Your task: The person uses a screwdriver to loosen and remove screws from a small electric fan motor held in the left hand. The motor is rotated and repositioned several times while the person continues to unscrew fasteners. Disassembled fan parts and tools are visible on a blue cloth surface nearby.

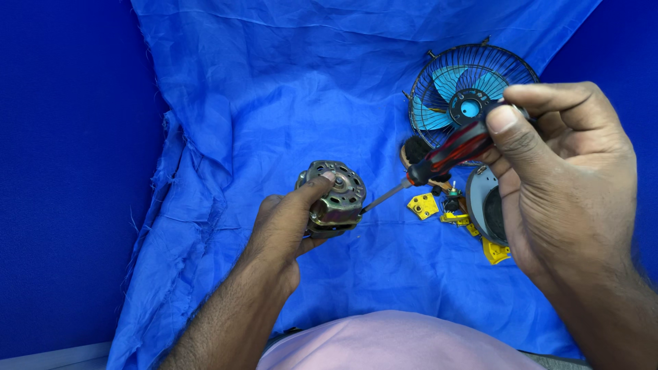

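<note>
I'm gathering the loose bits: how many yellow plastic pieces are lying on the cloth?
3 show: one yellow piece right of the screwdriver tip, one beside the grey round part, one under the right hand. More may be hidden.

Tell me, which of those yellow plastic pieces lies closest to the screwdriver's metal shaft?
The upper-left yellow piece, flat just below the screwdriver. The other yellow pieces sit farther right, beside the grey round part.

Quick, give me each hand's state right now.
Left hand: closed around the metal motor, holding it above the blue cloth.
Right hand: closed on the red-and-black screwdriver, tip at the motor.
</note>
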